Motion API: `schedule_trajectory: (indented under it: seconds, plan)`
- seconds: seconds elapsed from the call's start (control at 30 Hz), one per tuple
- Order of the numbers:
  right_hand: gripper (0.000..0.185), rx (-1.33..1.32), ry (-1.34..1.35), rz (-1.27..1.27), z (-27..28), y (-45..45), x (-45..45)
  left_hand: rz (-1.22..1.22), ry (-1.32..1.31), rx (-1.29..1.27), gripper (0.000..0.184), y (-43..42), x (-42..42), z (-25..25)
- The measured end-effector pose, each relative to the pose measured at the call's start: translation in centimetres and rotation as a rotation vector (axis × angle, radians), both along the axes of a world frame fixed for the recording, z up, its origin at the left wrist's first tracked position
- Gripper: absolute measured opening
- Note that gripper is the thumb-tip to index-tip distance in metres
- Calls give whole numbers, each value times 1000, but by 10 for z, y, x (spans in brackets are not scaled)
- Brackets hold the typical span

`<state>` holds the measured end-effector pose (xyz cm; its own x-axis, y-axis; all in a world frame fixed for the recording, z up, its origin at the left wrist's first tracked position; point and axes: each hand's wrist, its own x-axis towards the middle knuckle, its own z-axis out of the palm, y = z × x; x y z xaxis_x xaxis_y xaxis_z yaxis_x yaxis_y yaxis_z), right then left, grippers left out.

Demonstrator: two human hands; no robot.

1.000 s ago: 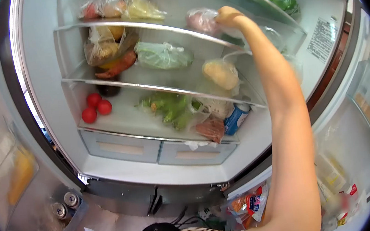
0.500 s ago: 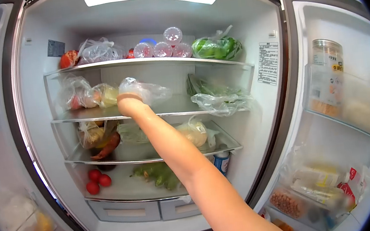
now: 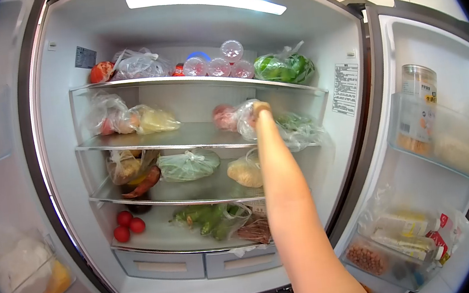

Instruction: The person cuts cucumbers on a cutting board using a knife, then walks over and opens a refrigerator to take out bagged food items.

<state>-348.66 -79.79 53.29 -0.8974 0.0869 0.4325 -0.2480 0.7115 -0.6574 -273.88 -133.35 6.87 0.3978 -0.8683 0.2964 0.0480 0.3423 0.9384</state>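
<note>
Pink bag (image 3: pixel 224 117), clear plastic with pinkish contents, is at the second level of the open refrigerator (image 3: pixel 64 155), right of the middle and near the front of the glass shelf (image 3: pixel 195 136). The right hand (image 3: pixel 262 109) is at the bag's right end, its fingers drawn together on the plastic; they are partly hidden, so I cannot tell just how they grip, or whether the shelf bears the bag's weight. As for progress, the bag is inside the refrigerator at shelf height, but it has not been let go; that release is not yet done. The left hand is out of view.

Counted on this level: one pink bag, one leafy green bag (image 3: pixel 301 129) to its right and, well apart at the left, one reddish bag (image 3: pixel 106 112) beside one pale yellow bag (image 3: pixel 156 120). On the top level are four clear round containers (image 3: pixel 219 68), one lilac-tinted bag (image 3: pixel 143 64) and one bright green bag (image 3: pixel 283 69). On the third level are one light green bag (image 3: pixel 190 165), one cream bag (image 3: pixel 243 172) and one reddish-brown root (image 3: pixel 144 184). Lower down lie three tomatoes (image 3: pixel 124 218), above two drawers (image 3: pixel 164 267).
</note>
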Motion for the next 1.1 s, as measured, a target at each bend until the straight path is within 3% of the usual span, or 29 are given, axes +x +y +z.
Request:
schedule_trajectory:
  seconds: [0.07, 0.17, 0.23, 0.27, 0.33, 0.4, 0.5, 0.57, 0.67, 0.77, 0.8, 0.9, 1.0, 1.1]
  plan:
    - [29, -64, 57, -56, -2, 23, -8, -5, 7, 0, 59, -2, -1, -5]
    - [32, 483, 80, -14, 16, 20, 54, 4, 11, -8, 59, -6, 12, -17]
    - [48, 274, 404, 61, 1, 25, 72, 8, 12, -16, 59, -8, 22, -30]
    - [53, 399, 365, 81, 10, 23, 106, 2, 22, -21, 59, -12, 25, -38]
    - [51, 490, 374, 89, 15, 15, 163, -20, 41, -37, 59, -26, 32, -55]
    - [42, 560, 606, 156, 2, 12, 170, -43, 47, -51, 59, -36, 52, -78]
    - [30, 464, 759, 396, -14, 0, 197, -101, 169, -68, 58, -33, 58, -86]
    - [30, 375, 760, 553, -18, -8, 216, -139, 247, -67, 58, -23, 55, -75]
    - [32, 304, 838, 556, -19, -1, 195, -156, 223, -83, 57, -16, 54, -68]
    - [39, 379, 737, 283, -21, 18, 147, -203, 163, -146, 56, -11, 52, -63]
    - [48, 444, 628, 177, -23, 29, 122, -211, 181, -139, 56, -9, 49, -60]
    - [52, 572, 137, 101, -24, 55, 88, -215, 215, -120, 57, -4, 49, -55]
    - [50, 456, 233, 173, -28, 59, 95, -158, 174, -87, 59, -6, 53, -69]
    - [45, 293, 527, 211, -27, 45, 142, -108, 154, -41, 61, -11, 53, -76]
